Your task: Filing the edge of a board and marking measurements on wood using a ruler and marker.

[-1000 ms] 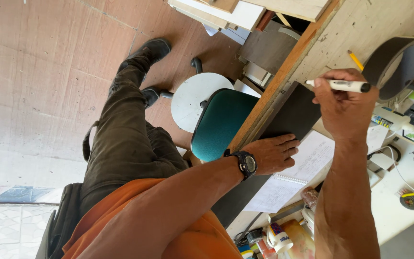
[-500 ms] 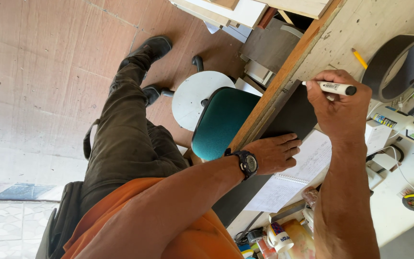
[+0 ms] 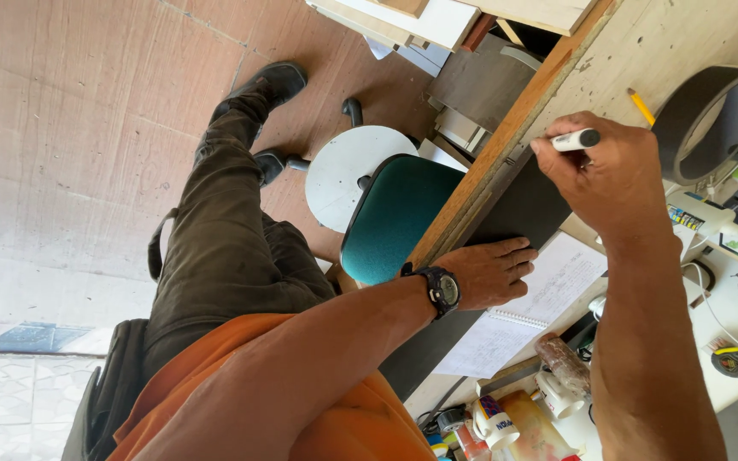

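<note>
Bright daylight, sharp focus throughout; soft shadows on the floor (image 3: 87,171), mild glare on the pale bench (image 3: 694,51).

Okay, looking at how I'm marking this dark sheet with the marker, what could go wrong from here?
The dark sheet lies along the bench edge, pinned only by the left hand; it could shift and skew the mark. The right hand holds the marker near its tip, so ink may smudge.

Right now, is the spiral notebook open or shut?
Open. The spiral notebook lies spread flat on the workbench, written pages facing up, beside the left hand pressing the dark sheet.
</note>
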